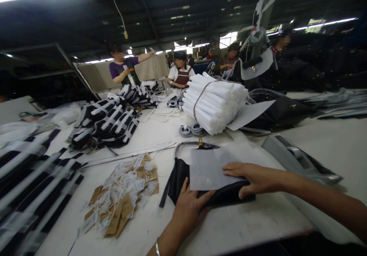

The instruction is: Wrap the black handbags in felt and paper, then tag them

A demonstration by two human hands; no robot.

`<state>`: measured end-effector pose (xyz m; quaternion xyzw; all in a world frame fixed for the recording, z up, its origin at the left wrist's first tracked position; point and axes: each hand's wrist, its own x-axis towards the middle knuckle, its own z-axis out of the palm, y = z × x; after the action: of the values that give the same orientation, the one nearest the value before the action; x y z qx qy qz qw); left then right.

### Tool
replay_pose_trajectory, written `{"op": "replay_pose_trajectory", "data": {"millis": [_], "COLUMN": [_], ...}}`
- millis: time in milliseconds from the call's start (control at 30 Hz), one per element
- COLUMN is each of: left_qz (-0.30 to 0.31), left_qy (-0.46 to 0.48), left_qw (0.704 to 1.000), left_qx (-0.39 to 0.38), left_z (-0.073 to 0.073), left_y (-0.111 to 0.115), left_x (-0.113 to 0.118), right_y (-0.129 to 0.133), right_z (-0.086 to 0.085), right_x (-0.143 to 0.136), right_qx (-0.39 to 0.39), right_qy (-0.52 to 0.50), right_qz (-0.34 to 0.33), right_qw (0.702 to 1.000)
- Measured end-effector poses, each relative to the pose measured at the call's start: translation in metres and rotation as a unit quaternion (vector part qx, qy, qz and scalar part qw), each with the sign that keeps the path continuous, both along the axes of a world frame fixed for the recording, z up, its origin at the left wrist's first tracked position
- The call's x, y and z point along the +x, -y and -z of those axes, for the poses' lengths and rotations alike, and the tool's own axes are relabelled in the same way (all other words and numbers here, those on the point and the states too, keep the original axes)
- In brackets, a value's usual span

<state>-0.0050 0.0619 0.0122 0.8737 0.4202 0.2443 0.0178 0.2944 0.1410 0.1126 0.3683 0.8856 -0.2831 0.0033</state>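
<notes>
A black bag (179, 179) lies on the white table (160, 229), its strap curving behind it and a yellow tag near the top. Over its front is a translucent whitish sheet (208, 168). My left hand (190, 206) rests on the bag's lower edge, fingers spread and touching the sheet's lower border. From the right, my right hand (249, 177) lies across the right part of the sheet, fingers extended and thumb apart. Neither hand is wrapped round anything.
Brown tags with strings (123, 198) lie left of the bag. Behind it are a tied bundle of white rolls (215, 101) and coiled straps (190, 130). Black-and-white wrapped pieces (106, 122) are piled at left. A grey item (298, 156) sits right. Several people work beyond.
</notes>
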Motion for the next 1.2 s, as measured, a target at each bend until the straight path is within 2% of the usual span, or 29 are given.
{"op": "replay_pose_trajectory", "data": {"millis": [100, 167, 233, 300, 333, 367, 433, 533, 633, 733, 833, 900, 1200], "left_qz": [0.009, 0.021, 0.022, 0.014, 0.012, 0.01, 0.013, 0.014, 0.025, 0.017, 0.003, 0.004, -0.001], "left_qy": [-0.005, -0.019, -0.036, -0.057, -0.068, -0.075, -0.075, -0.044, -0.022, -0.027, -0.035, -0.036, -0.105], "left_qw": [1.0, 1.0, 0.999, 0.998, 0.998, 0.997, 0.997, 0.999, 0.999, 0.996, 0.988, 0.986, 0.993], "left_qx": [-0.004, -0.008, -0.01, -0.009, -0.009, -0.009, -0.012, -0.025, -0.037, -0.079, -0.15, -0.16, -0.048], "left_z": [-0.007, -0.01, -0.011, -0.008, -0.007, -0.006, -0.004, -0.006, -0.009, -0.01, -0.006, -0.003, -0.001], "left_y": [0.003, 0.003, 0.003, 0.003, 0.003, 0.004, 0.005, 0.008, 0.012, 0.013, 0.014, 0.013, 0.014], "left_x": [0.001, 0.0, 0.0, -0.001, -0.001, -0.001, 0.001, 0.004, 0.008, 0.009, 0.008, 0.007, 0.003], "right_y": [0.015, 0.02, 0.022, 0.021, 0.021, 0.022, 0.024, 0.032, 0.039, 0.045, 0.046, 0.044, 0.028], "right_z": [0.005, 0.002, -0.008, -0.019, -0.023, -0.024, -0.018, 0.012, 0.045, 0.06, 0.058, 0.054, 0.036], "right_x": [0.002, 0.001, -0.003, -0.013, -0.02, -0.028, -0.046, -0.067, -0.073, -0.067, -0.058, -0.053, -0.047], "right_qx": [0.029, 0.021, 0.021, 0.064, 0.097, 0.129, 0.174, 0.198, 0.198, 0.194, 0.185, 0.175, 0.136], "right_qy": [-0.032, -0.08, -0.127, -0.164, -0.178, -0.187, -0.177, -0.09, -0.001, 0.044, 0.065, 0.065, 0.03], "right_qz": [0.005, 0.021, 0.086, 0.16, 0.171, 0.156, 0.076, -0.026, -0.041, -0.039, -0.047, -0.053, -0.085], "right_qw": [0.999, 0.996, 0.988, 0.971, 0.964, 0.961, 0.966, 0.976, 0.979, 0.979, 0.98, 0.981, 0.987]}}
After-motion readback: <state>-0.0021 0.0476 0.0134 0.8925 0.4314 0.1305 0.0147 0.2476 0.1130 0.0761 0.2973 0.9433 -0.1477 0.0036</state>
